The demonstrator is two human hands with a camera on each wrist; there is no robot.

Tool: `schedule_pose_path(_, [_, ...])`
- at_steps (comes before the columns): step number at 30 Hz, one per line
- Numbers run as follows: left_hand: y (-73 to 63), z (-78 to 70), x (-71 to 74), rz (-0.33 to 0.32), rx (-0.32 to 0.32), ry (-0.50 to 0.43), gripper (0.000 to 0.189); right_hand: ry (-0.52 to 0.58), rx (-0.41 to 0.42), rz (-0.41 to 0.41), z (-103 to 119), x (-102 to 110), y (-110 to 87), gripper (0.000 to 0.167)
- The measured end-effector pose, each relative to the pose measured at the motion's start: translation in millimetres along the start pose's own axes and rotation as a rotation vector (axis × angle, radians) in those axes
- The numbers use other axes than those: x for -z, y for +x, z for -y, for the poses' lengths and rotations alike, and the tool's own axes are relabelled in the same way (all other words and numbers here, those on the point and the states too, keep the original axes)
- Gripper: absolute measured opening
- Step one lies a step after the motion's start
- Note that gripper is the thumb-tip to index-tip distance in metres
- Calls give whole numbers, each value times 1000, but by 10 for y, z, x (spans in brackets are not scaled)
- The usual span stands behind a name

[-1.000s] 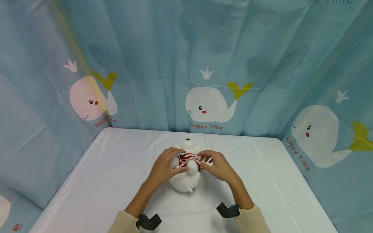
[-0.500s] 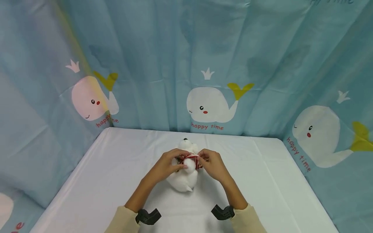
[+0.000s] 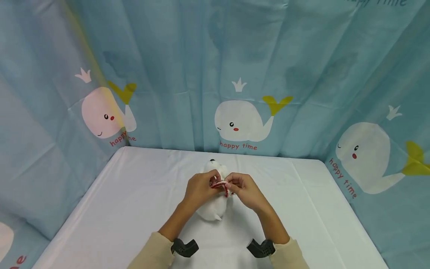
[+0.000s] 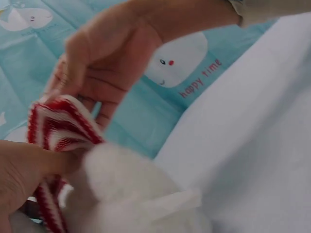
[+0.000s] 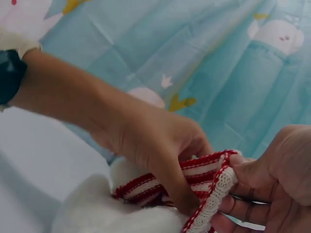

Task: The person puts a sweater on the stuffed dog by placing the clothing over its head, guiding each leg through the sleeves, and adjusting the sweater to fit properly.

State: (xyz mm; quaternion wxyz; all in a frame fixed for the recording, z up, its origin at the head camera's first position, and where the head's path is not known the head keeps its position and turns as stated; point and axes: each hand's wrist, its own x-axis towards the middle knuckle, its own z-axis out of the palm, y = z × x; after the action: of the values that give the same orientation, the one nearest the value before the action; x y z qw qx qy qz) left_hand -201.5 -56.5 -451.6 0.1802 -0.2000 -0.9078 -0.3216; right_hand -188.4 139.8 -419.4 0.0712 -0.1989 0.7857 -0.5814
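A white plush bear (image 3: pixel 211 210) lies on the table with its dark nose pointing away from me. Bunched around its upper body is a red-and-white striped knitted sweater (image 5: pixel 199 172), its ribbed white edge lifted off the fur. My left hand (image 3: pixel 201 189) grips the sweater from the left, its thumb tucked into the knit in the right wrist view. From the other side my right hand (image 3: pixel 248 191) pinches the ribbed edge between thumb and fingers. Both hands cover much of the bear's upper body. The left wrist view shows the bear's round white back (image 4: pixel 131 184) up close.
A white cloth (image 3: pixel 141 194) covers the table. Behind and beside it hangs a light blue curtain (image 3: pixel 174 74) printed with whales. Each wrist bears a dark strapped device (image 3: pixel 184 248) at the cuff of a beige sleeve.
My left hand has turned and moved in towards the right hand. The right hand has shifted slightly left. The sweater's edge is now gathered and raised between them.
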Motion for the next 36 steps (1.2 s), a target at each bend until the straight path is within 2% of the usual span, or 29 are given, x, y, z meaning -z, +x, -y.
schedule_pose_path(3, [-28, 14, -111, -89, -57, 83, 37, 38, 21, 38, 19, -22, -3, 8])
schedule_pose_path(5, [-44, 26, -147, -118, -99, 96, 39, 53, 33, 68, 26, -35, -5, 8])
schedule_pose_path(7, [-50, 47, -146, -95, -127, 89, 38, 46, 46, 90, 28, -43, -1, 8])
schedule_pose_path(9, [-48, 78, -110, -28, -135, 53, 32, 25, 47, 96, 25, -40, 1, 8])
schedule_pose_path(12, [-30, 116, -21, 106, -106, -40, 24, 5, 40, 91, 18, -23, 3, 8])
schedule_pose_path(15, [-1, 127, 22, 148, -52, -111, 25, 14, 39, 93, 6, -16, 4, 8])
schedule_pose_path(17, [13, 123, 6, 119, -18, -96, 26, 31, 55, 113, 5, -31, 5, 8])
schedule_pose_path(19, [20, 112, -37, 79, 17, -31, 28, 33, 69, 133, 1, -55, 7, 8])
schedule_pose_path(24, [10, 105, -137, 12, 36, 131, 33, -25, 86, 158, -14, -74, 23, 6])
schedule_pose_path(27, [1, 125, -143, 9, 19, 146, 30, -76, 91, 120, -36, 12, 34, 7])
schedule_pose_path(30, [-15, 138, -98, 46, -4, 135, 29, -148, 53, 1, -58, 150, 55, 10])
schedule_pose_path(34, [-49, 127, -32, 103, -66, 99, 38, -313, -94, -161, -153, 309, 36, 10])
schedule_pose_path(36, [-70, 121, -24, 112, -98, 69, 44, -395, -172, -166, -227, 343, 0, 10])
